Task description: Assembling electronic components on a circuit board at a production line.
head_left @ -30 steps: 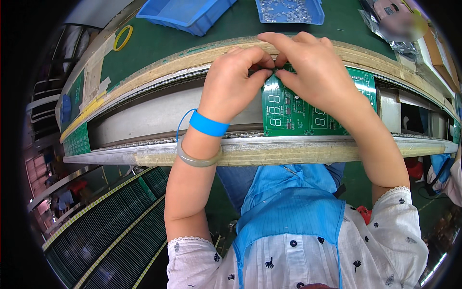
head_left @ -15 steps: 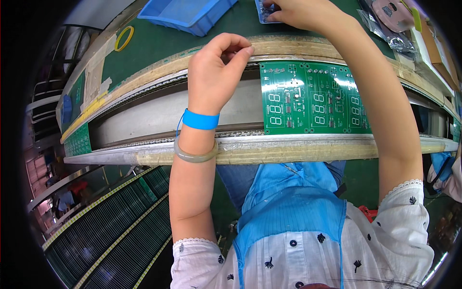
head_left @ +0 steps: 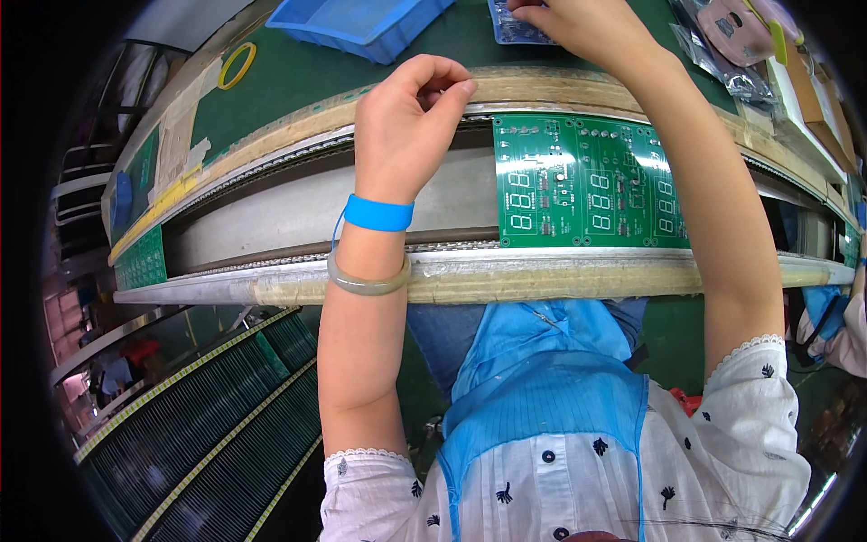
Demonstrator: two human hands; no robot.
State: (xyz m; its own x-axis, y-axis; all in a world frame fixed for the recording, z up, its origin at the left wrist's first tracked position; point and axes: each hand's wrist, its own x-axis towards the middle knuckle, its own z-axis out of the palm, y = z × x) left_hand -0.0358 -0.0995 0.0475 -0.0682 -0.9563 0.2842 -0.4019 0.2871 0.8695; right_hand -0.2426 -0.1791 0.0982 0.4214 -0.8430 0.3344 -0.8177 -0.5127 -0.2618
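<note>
My left hand (head_left: 408, 122), with a blue wrist strap (head_left: 379, 215) and a pale bangle (head_left: 366, 286) behind it, hovers over the conveyor's far rail. Its thumb and forefinger are pinched together; whatever they hold is too small to make out. At the top edge, my right hand (head_left: 587, 32) reaches over a small blue tray (head_left: 526, 38) of tiny parts. Its fingers are drawn together and partly cut off, so their contents cannot be seen. Between my arms, a green circuit board panel (head_left: 564, 212) with digit outlines lies across the rails, its right end hidden by my right forearm.
A larger blue bin (head_left: 361, 32) and a yellow tape roll (head_left: 237, 67) sit on the green bench. Bags and a pink item (head_left: 736, 32) lie at the far right. Another green board (head_left: 140, 257) rests at the conveyor's left end. Slotted black racks (head_left: 208, 406) stand lower left.
My right hand has shifted slightly right and up, its fingers drawing back within the small tray. My left hand stays pinched in nearly the same place. The view has moved a little.
</note>
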